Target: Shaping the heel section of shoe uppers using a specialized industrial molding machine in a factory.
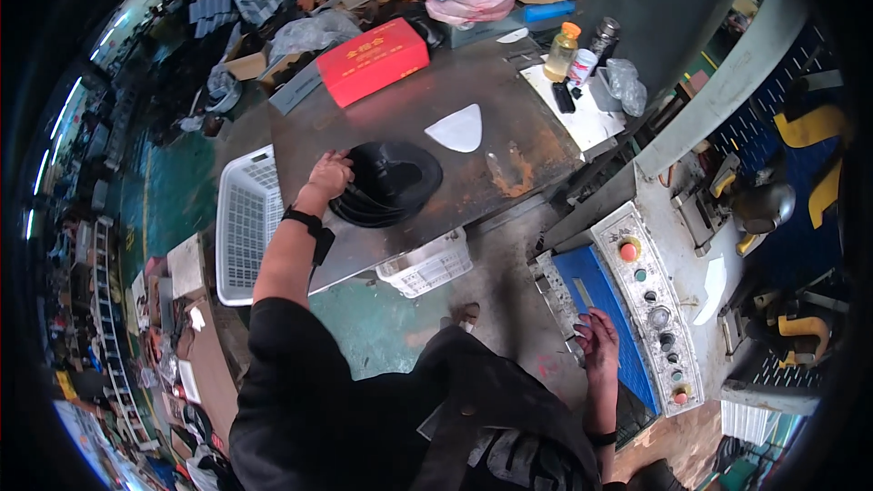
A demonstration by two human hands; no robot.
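Observation:
A nested stack of black, bowl-like moulded pieces lies on the dark metal table. My left hand is at its left rim, with the fingers closed over the edge of a piece. To the right of the stack is a flat white piece with rounded corners. My right hand hangs over the blue panel beside the machine's button strip. Its fingers are loosely bent and apart, and nothing shows in them.
A red box stands at the table's back. White baskets sit left of and below the table. A bottle with an orange cap and small items stand at the back right. A machine with yellow clamps is on the right.

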